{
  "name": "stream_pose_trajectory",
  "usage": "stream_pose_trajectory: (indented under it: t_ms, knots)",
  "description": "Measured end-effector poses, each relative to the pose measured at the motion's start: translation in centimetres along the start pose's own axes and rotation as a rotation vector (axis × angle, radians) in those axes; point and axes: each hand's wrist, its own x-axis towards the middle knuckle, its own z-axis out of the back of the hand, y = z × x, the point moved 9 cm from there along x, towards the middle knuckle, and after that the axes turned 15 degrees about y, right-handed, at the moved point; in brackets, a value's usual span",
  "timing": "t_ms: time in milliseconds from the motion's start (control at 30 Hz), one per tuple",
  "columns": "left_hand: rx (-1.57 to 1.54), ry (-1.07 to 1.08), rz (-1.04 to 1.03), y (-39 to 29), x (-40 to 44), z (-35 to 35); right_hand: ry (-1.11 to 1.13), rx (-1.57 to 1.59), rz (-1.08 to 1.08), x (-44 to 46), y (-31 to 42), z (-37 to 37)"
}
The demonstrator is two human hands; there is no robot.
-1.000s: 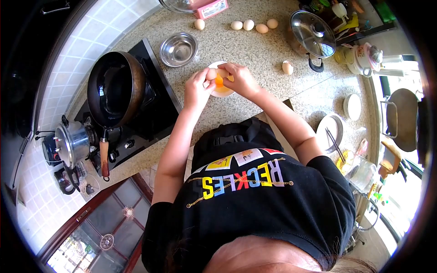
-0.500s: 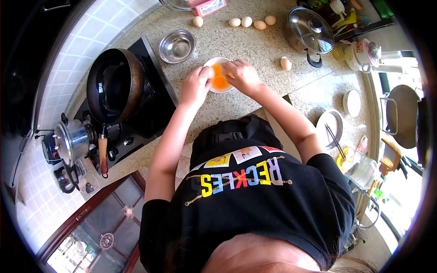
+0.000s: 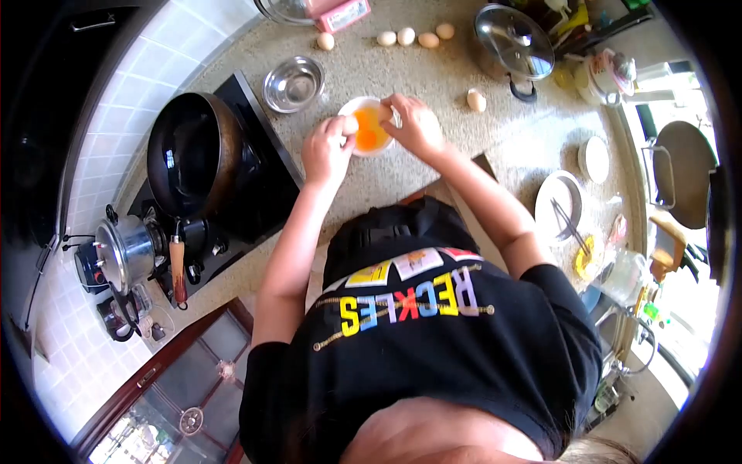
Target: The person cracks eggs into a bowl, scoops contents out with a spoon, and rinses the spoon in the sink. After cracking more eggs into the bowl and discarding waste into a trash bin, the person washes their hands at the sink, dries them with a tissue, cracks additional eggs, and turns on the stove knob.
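1. The left hand [image 3: 326, 151] pinches a piece of eggshell [image 3: 350, 125] over a white bowl [image 3: 356, 101].
2. The right hand [image 3: 418, 130] curls at the bowl's other side; its grip is unclear.
3. Orange yolks [image 3: 369, 138] lie inside.
4. A steel bowl [image 3: 293, 84] sits nearby, beyond a black wok [image 3: 187, 156].

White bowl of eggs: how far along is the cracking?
Orange yolk is already in the white bowl. In hand: the left hand holds what looks like shell at the rim; what the right hand holds is unclear. Apparently left: five whole-looking eggs at the counter's far side.
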Motion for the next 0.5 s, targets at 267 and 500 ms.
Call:
stream_pose_trajectory:
  t_ms: [267, 500]
  knots:
    - [-1.408, 0.131, 0.299, 4.3, 0.1, -6.5, 0.066, 1.165, -0.236, -0.9, -3.3, -1.0]
    - [-1.781, 0.245, 0.214, -1.3, 0.5, -7.4, 0.005, 1.422, -0.110, -2.2, -0.9, -2.0]
